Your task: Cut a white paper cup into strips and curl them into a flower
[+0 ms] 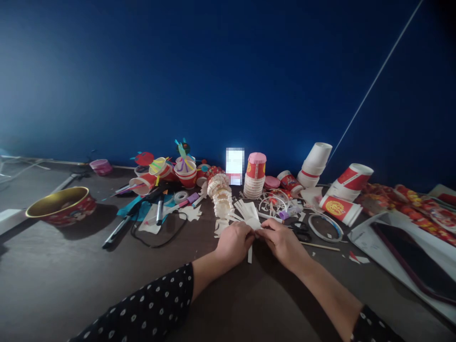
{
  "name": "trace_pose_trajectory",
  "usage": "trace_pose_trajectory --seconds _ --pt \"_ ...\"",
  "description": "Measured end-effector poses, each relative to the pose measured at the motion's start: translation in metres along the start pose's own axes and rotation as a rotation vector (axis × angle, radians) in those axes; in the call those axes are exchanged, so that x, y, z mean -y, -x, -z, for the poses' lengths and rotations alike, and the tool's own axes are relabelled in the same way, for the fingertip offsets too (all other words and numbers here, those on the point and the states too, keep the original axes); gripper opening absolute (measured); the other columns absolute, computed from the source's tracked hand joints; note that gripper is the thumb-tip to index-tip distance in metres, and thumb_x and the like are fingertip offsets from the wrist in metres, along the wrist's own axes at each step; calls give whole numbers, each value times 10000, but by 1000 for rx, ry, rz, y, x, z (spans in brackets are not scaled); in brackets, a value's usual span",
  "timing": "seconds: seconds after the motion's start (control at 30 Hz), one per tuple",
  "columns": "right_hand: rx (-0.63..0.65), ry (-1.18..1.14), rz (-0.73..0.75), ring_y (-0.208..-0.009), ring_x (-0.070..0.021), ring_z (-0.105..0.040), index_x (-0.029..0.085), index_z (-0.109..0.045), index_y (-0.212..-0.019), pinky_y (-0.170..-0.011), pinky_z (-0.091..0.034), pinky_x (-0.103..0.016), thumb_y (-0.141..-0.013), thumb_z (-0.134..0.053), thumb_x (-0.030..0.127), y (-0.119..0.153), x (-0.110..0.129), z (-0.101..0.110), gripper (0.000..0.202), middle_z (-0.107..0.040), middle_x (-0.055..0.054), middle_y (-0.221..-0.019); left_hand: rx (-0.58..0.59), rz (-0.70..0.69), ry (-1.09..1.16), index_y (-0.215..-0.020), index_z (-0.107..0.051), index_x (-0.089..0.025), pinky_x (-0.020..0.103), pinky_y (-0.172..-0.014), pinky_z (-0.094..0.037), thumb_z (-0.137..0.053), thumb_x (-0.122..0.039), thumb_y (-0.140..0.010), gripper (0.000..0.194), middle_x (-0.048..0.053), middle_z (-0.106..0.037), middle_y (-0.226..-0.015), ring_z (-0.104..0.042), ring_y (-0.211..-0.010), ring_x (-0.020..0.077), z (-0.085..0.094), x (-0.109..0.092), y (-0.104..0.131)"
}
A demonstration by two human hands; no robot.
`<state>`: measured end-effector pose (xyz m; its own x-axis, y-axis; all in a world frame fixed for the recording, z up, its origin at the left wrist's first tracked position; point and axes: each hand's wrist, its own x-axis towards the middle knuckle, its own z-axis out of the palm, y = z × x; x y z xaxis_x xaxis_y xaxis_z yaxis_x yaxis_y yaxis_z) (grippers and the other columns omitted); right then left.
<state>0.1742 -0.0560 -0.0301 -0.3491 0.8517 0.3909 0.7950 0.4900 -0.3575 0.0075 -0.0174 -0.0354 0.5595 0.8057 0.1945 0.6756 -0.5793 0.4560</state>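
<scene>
Near the middle of the table, a white paper piece cut into strips [252,222] is pinched between my two hands. Its strips fan out away from me, and one hangs down toward me. My left hand [233,242] is closed on its left side, with the thumb hidden. My right hand [284,243] grips the right side between thumb and fingertips. Just behind my left hand lies a curving row of white frilled paper pieces [223,202]. Black scissors [299,230] lie to the right of my right hand, partly hidden.
A red bowl with a gold inside [67,209] stands at the left. Paper cups stand stacked [255,178] at the back, and others [315,166] lean farther right. A marker [160,211], tape roll [181,196], wooden stick [320,246] and dark phone [416,251] lie around.
</scene>
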Motion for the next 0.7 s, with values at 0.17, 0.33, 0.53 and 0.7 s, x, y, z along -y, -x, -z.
trace_pose_trajectory --seconds 0.17,0.33,0.53,0.7 --pt "-18 0 2 -781 -164 -574 182 -660 -873 -682 -458 -262 -891 -441 201 1 0 -2 220 -588 -69 -892 6 -8 -4 -826 -646 -146 273 -710 -423 -528 -200 -819 130 65 -643 -831 -575 -822 196 0 0 0" --pt "-25 43 -7 -763 -159 -560 178 -648 -861 -675 -448 -255 -890 -429 187 1 0 -6 221 -578 -66 -880 9 -21 1 -837 -653 -148 272 -706 -423 -520 -201 -823 144 66 -645 -830 -576 -821 196 -1 1 0" --pt "-17 48 -5 -782 -163 -555 178 -636 -860 -695 -444 -259 -886 -428 183 1 -1 -7 210 -569 -69 -901 -10 -25 8 -819 -651 -153 270 -704 -418 -536 -190 -802 122 62 -643 -825 -572 -814 195 -3 3 -1" --pt "-7 23 1 -805 -162 -559 191 -638 -872 -711 -449 -262 -880 -442 179 1 -4 -7 196 -570 -65 -934 -23 -4 16 -796 -648 -153 270 -696 -412 -544 -205 -797 116 62 -641 -810 -571 -795 194 -5 4 -1"
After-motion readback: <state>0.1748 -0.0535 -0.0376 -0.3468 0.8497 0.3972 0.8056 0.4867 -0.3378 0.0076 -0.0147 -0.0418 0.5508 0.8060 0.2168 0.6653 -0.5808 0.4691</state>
